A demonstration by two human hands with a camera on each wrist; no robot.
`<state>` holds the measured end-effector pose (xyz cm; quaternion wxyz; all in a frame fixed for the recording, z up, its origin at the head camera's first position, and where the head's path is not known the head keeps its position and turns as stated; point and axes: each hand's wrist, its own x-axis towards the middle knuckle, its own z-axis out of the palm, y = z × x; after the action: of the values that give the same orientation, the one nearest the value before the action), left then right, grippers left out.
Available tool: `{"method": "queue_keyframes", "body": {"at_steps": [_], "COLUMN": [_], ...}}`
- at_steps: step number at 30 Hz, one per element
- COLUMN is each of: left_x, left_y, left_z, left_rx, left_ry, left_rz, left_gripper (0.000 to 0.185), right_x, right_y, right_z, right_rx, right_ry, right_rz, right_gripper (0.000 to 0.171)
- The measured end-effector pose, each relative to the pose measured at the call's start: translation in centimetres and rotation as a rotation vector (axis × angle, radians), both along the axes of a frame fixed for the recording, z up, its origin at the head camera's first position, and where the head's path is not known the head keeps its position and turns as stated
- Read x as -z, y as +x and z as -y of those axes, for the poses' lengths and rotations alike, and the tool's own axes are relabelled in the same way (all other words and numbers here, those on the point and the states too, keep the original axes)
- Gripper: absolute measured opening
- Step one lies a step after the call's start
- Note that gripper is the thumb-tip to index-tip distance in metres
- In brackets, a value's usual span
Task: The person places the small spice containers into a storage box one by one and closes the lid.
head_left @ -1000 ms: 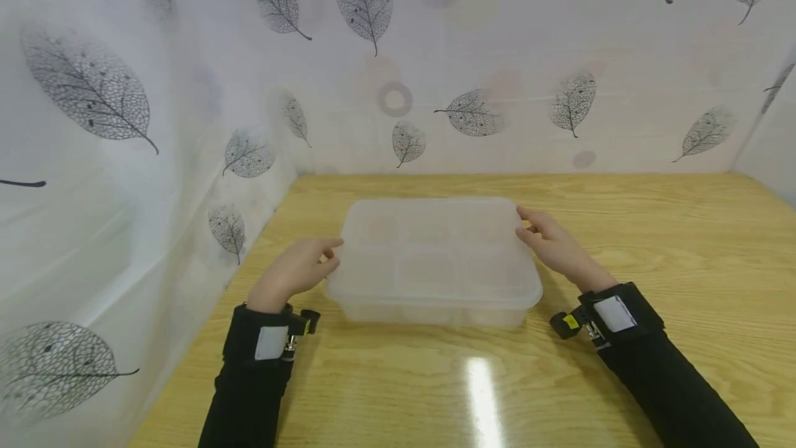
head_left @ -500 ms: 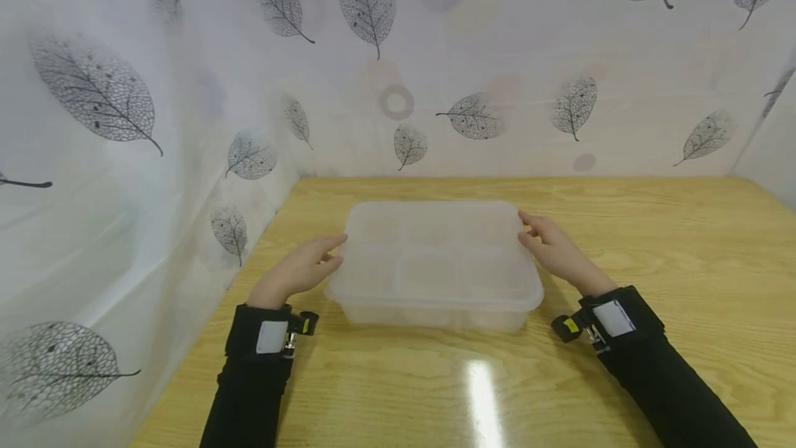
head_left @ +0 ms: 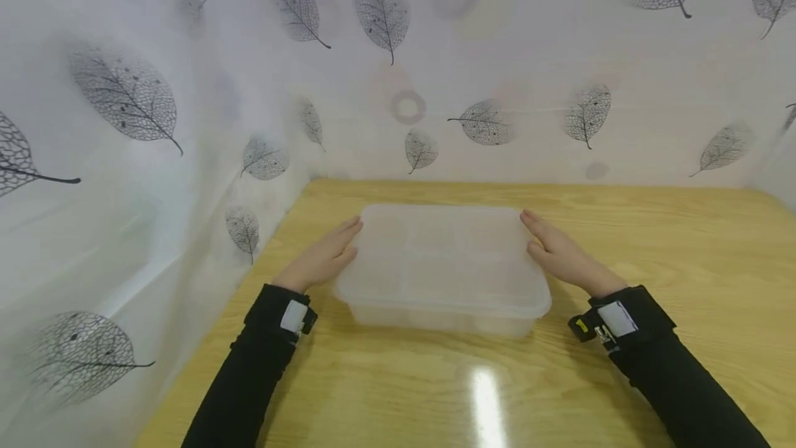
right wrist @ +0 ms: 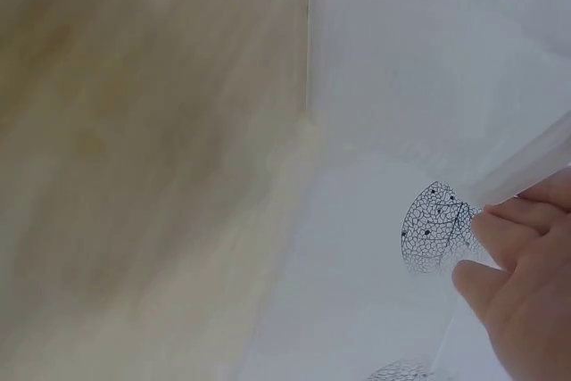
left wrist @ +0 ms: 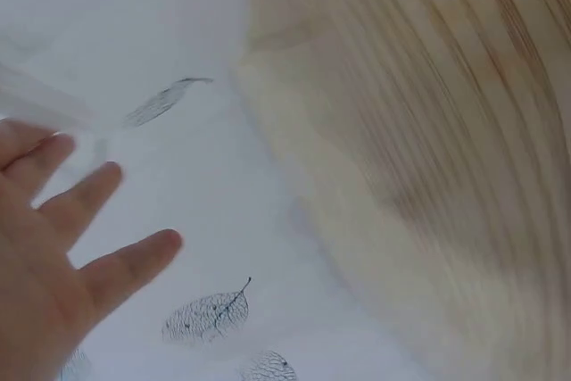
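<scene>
Centre of the head view: the clear lidded box (head_left: 443, 269) sits flat on the wooden bench (head_left: 653, 240), right between both hands. The left hand (head_left: 323, 259) lies against its left edge, fingers straight and relaxed, gripping nothing. The right hand (head_left: 560, 251) mirrors it on the right edge, fingers laid along the rim, flat rather than curled. Leaf-print sheeting (head_left: 124, 95) fills the upper frame behind.

Wooden table (head_left: 653, 240), white walls (head_left: 528, 40) (grey leaf print), glare
</scene>
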<state>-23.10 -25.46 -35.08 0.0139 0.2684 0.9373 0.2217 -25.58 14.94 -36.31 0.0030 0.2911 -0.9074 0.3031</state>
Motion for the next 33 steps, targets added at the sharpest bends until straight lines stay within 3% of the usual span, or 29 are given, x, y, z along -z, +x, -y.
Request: {"method": "queue_keyframes", "body": {"at_steps": [4,9,20,23,28,33], "left_x": [-0.4,-1.0,-0.2,0.1,-0.2,-0.3], "left_y": [-1.3,-2.7,-3.6,-3.7,-2.9,0.2], "left_z": [-0.5,-1.2,-1.2,-1.3,-1.4,-0.9], "left_rx": [0.029,-0.013,-0.018,-0.002,-0.026,-0.029], "left_ry": [-0.110,-0.176,-0.057,-0.054,-0.142,-0.187], "left_rz": [0.004,0.074,0.083,0.056,-0.029,-0.079], "left_gripper": [0.050,0.052,0.051,0.049,0.049,0.050], "right_x": [-0.4,-0.5,-1.1,-1.1,-1.0,-1.0], "right_y": [-0.1,-0.2,0.0,0.1,0.5,3.1], "right_z": [-0.1,-0.1,-0.1,-0.3,-0.4,-0.4], "right_rx": [-0.027,-0.021,-0.009,-0.011,-0.029,-0.068], "right_ry": [0.090,0.159,0.199,0.203,0.202,0.269], "right_rz": [0.017,-0.016,-0.071,-0.063,-0.053,-0.135], "right_gripper": [0.052,0.051,0.047,0.048,0.050,0.052]}}
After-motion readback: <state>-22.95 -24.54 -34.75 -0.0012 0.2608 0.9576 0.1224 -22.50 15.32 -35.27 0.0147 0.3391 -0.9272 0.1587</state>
